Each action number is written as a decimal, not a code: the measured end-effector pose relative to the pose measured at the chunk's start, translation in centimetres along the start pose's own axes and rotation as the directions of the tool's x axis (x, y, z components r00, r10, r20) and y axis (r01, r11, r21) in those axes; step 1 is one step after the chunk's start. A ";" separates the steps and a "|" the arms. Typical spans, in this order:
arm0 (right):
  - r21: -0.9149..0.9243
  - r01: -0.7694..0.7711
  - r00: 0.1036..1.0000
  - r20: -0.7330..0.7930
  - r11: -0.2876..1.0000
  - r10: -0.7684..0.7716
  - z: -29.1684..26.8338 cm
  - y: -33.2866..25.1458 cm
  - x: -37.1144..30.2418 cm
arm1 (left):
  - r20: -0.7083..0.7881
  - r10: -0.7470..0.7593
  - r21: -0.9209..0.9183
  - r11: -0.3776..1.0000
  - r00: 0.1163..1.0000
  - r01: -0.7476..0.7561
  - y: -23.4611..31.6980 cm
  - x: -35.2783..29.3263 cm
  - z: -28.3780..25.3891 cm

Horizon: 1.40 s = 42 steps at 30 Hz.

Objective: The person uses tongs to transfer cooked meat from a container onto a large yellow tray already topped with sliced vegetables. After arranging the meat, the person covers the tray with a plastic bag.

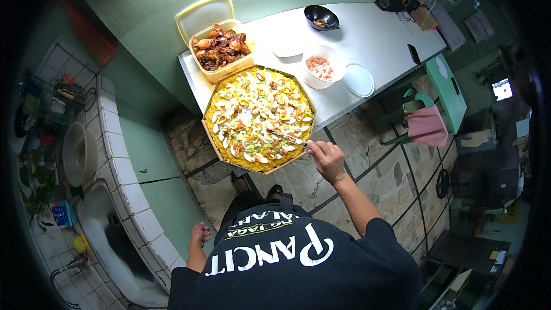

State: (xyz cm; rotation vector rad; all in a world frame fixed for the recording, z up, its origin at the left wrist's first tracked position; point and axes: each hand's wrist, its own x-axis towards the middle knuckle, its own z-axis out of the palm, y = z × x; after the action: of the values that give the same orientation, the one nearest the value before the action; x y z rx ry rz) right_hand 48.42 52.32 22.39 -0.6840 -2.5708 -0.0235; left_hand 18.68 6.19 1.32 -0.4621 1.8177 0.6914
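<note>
Keep the tongs (294,138) light over the yellow noodles (244,163), placing rather than digging, so the white slices (256,109) stay evenly spread. The octagonal tray (288,162) sits at the surface's (373,46) near left end; its six o'clock side seems to overhang, so downward pressure there looks risky. The right hand (326,159), at the tray's four o'clock, is closed round the tongs, which point toward ten o'clock. The left hand (200,233) hangs at seven o'clock, loosely curled, apparently empty.
</note>
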 end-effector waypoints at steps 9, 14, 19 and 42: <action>0.034 0.026 0.998 0.048 0.999 -0.028 2.0 -0.9 2.3 | 0.008 0.022 -0.053 0.998 1.000 -0.021 -0.1 0.2 -0.5; 0.133 -0.039 0.999 0.034 0.990 0.035 1.0 -0.8 3.5 | 0.000 0.021 -0.074 0.997 1.000 -0.021 -0.7 0.3 -0.6; 0.224 -0.121 0.983 -0.109 0.967 0.148 2.0 0.4 11.3 | -0.010 -0.010 -0.095 0.995 1.000 0.009 0.0 0.8 -1.3; -0.180 0.294 0.916 0.332 0.939 -0.224 12.2 -1.4 35.6 | 0.041 0.097 0.039 0.994 0.994 -0.098 0.8 3.7 -6.7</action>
State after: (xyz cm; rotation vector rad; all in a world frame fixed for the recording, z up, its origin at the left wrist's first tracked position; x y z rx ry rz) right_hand 15.27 69.29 27.79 -0.4438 -2.9778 -0.3283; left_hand 12.15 2.43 -0.37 -0.3322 1.8233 0.7238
